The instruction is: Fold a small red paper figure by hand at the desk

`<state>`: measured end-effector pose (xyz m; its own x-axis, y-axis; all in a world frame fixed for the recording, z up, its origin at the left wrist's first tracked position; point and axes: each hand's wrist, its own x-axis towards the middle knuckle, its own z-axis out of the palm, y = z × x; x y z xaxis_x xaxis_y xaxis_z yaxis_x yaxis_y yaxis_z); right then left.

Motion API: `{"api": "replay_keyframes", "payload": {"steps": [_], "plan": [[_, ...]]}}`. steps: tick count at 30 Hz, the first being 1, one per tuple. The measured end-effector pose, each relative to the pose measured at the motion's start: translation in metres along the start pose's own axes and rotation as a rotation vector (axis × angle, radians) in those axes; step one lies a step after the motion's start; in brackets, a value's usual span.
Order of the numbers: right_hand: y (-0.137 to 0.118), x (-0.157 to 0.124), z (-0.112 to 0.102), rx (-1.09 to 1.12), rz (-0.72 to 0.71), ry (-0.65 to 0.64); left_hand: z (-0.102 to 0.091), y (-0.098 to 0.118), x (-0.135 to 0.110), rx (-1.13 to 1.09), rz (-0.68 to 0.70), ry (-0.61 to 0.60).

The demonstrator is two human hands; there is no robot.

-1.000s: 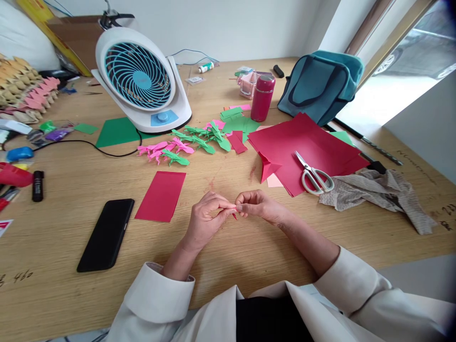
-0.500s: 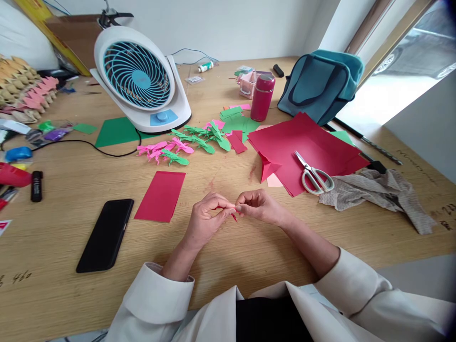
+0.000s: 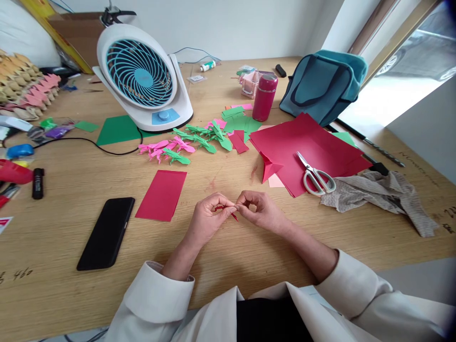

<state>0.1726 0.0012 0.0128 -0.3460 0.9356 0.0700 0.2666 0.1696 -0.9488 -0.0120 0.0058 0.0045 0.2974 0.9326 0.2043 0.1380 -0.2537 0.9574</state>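
Observation:
Between my two hands, just above the wooden table (image 3: 213,251), is a small folded piece of red paper (image 3: 234,216), mostly hidden by fingers. My left hand (image 3: 208,216) pinches it between thumb and index finger. Fingertips of my right hand (image 3: 258,209) are closed on its other end, touching the left fingertips. To the left lies a stack of red paper strips (image 3: 162,194). Beyond my hands are folded pink paper figures (image 3: 166,147) and folded green paper figures (image 3: 201,140). White-handled scissors (image 3: 317,178) rest on large red paper sheets (image 3: 306,142) at the right.
A black phone (image 3: 107,232) lies left of my hands, with a marker (image 3: 38,184) farther left. Behind stand a white fan (image 3: 142,78), a red flask (image 3: 265,97) and a blue bag (image 3: 320,88). A crumpled grey cloth (image 3: 381,194) lies at the right.
My hands stay together on the red paper; the right fingers have shifted slightly, and a little more of the paper shows inside the left grip. The view has moved slightly.

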Motion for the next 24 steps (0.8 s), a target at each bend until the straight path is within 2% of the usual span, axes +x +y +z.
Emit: {"api": "replay_keyframes", "payload": {"steps": [4,13,19,24], "plan": [[0.004,0.0,0.002,0.055,0.028,-0.012,0.0,0.001,0.0,0.005,-0.009,-0.007],[0.009,0.004,0.0,0.348,0.161,-0.126,-0.001,0.001,0.0,-0.054,-0.046,-0.016],[0.007,0.005,-0.001,0.382,0.196,-0.176,-0.001,-0.003,0.001,-0.069,-0.056,0.015],[0.009,0.004,0.0,0.363,0.183,-0.153,-0.002,-0.006,0.001,-0.049,-0.029,0.003]]}}
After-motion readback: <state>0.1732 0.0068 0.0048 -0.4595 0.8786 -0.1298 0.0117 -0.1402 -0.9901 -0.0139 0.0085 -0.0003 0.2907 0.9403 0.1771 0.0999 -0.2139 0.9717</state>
